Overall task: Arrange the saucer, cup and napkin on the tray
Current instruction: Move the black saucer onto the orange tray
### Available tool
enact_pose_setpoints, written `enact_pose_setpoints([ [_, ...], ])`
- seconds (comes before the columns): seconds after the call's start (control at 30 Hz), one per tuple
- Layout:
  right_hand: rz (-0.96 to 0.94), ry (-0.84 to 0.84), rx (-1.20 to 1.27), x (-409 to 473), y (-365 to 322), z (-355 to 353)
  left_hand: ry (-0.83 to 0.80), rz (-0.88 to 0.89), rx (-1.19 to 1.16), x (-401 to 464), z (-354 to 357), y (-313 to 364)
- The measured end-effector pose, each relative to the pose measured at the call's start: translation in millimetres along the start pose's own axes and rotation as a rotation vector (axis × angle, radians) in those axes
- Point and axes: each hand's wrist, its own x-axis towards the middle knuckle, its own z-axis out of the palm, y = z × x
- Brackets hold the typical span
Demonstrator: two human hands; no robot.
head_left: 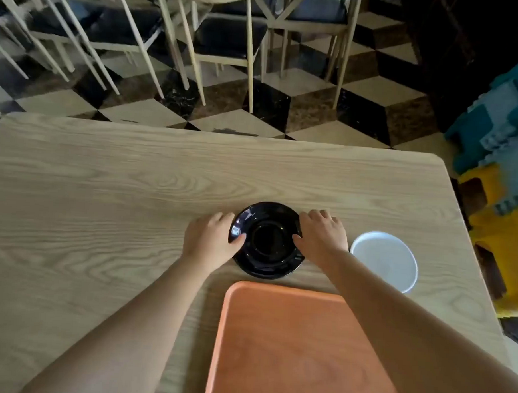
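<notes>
A glossy black saucer [267,240] lies on the wooden table just beyond the far edge of an orange tray [298,346]. My left hand [210,238] grips the saucer's left rim, thumb on top. My right hand [321,234] grips its right rim the same way. A white cup [385,259] stands on the table to the right of my right hand, seen from above. The tray holds nothing. No napkin is in view.
The table [103,204] ends close to the right of the cup. Beyond its far edge are wooden chairs [226,40] on a chequered floor. Teal and yellow foam blocks [502,165] are stacked at the right.
</notes>
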Motion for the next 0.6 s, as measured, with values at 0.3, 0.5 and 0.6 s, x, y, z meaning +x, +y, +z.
enact_pose_setpoints([
  [0.3,0.051,0.027,0.091,0.9,-3.4,7.7,-0.003,-0.178,-0.224,-3.7,15.5,5.7],
  [0.5,0.156,-0.012,0.315,4.9,-10.5,-3.8,-0.135,-0.429,-0.735,-3.5,10.4,9.4],
  [0.6,0.156,0.065,0.478,-8.1,-12.8,-13.0,-0.190,-0.519,-0.923,-15.5,-6.2,9.4],
])
